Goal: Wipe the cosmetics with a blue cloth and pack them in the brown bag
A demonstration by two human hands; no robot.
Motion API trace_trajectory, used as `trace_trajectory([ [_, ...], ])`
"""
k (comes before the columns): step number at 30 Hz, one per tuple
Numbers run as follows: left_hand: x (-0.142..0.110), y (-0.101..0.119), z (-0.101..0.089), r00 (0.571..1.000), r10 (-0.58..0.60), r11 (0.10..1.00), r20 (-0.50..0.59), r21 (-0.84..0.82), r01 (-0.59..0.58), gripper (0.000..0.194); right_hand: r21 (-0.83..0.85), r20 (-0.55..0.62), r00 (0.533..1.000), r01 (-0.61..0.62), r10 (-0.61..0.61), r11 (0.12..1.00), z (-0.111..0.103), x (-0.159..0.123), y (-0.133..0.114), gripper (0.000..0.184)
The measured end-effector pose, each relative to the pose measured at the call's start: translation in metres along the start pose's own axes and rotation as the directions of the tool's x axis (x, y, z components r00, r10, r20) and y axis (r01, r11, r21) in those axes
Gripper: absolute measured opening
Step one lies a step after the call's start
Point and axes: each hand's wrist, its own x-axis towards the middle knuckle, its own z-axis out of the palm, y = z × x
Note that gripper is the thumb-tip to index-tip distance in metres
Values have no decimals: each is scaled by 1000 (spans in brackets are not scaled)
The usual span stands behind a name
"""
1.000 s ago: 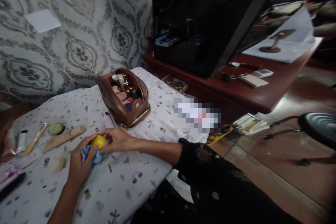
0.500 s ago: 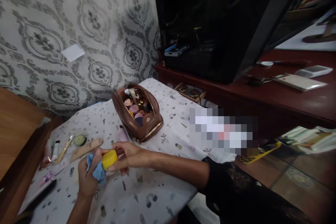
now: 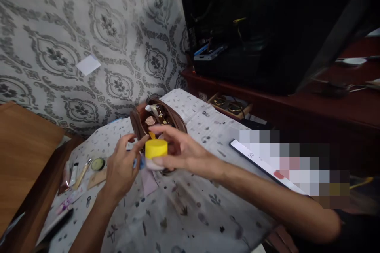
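My right hand (image 3: 187, 152) grips a small jar (image 3: 156, 149) with a yellow lid and a pale base, held upright in front of the brown bag (image 3: 136, 123). The bag stands unzipped with several cosmetics inside, partly hidden behind my hands. At its near edge is my left hand (image 3: 121, 166), fingers bent, index fingertip close to the opening. A bit of blue cloth (image 3: 142, 161) shows between that hand and the jar; the palm is hidden. Below the jar a lilac tube (image 3: 149, 182) lies on the cloth-covered table.
To the left lie a beige tube (image 3: 97, 178), a round green container (image 3: 97, 163), a brush (image 3: 83, 173) and other small tubes. A phone (image 3: 252, 158) rests at the table's right side. Beyond it are an open drawer (image 3: 234, 111) and a large black screen (image 3: 252, 39).
My right hand has carried the yellow-lidded jar away from the cloth, up to the bag's front. My left hand has moved right and forward to the bag. The view has turned slightly.
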Motion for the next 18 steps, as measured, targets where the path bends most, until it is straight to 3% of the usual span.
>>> trace_trajectory([
  [3, -5, -2, 6, 999, 31, 998, 6, 52, -32, 42, -240, -47, 995, 78, -92, 968, -14, 23, -28, 44],
  [5, -9, -1, 7, 1000, 27, 998, -11, 62, -26, 42, -467, -77, 985, 102, -155, 878, -20, 46, -42, 37],
  [6, -10, 0, 8, 1000, 17, 998, -18, 65, -16, 42, -596, -77, 980, 101, -181, 797, -22, 58, -47, 37],
  [8, -12, 2, 9, 1000, -5, 998, -29, 59, 7, 41, -836, -69, 972, 67, -227, 544, -22, 83, -52, 37],
  [10, -12, 4, 10, 999, -20, 999, -49, 39, 22, 40, -946, -34, 986, 21, -162, 325, -18, 108, -51, 40],
  [12, -12, 5, 11, 997, -24, 999, -70, 22, 26, 40, -979, -24, 997, -10, -67, 204, -12, 130, -44, 43],
  [14, -12, 6, 12, 996, -31, 999, -81, 5, 32, 40, -976, -45, 999, -46, 8, 212, -7, 150, -32, 35],
  [16, -13, 6, 13, 995, -44, 999, -85, -12, 43, 40, -913, -96, 994, -112, 60, 392, -5, 168, -18, 18],
  [18, -14, 5, 13, 995, -55, 998, -88, -27, 53, 39, -840, -95, 995, -94, 25, 535, -5, 183, -6, 19],
])
